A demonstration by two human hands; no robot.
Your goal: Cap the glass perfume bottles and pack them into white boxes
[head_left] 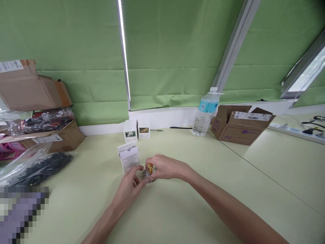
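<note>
At the far left, a torn cardboard box (30, 88) sits on top of a stack with clear plastic-wrapped goods (48, 120) and a second cardboard box (64, 137). A pink plastic item (8, 152) pokes out beside that stack. In front lies a clear plastic bag (38, 169) holding something dark, and a pixelated patch (20, 213) hides the lower left corner. On the pale green table (83, 217), two small white boxes (130, 132) stand near the wall, and a white carton (129, 157) stands tilted with its flap open, just beside the hands.

The left hand (127, 189) is curled, its fingers (138, 178) against the left side of a glass perfume bottle (148, 174). The bottle sits at the middle of the table, just right of the carton and low over the tabletop, though contact with the surface is hidden. The right hand (165, 167) arches over it, fingers pinched around its gold cap (150, 168).

Further right stand a plastic water bottle (205, 117) and an open cardboard carton (241, 125), then a power strip (294, 132) with black cables (313, 123) at the table's far edge, all below green blinds (177, 44)
</note>
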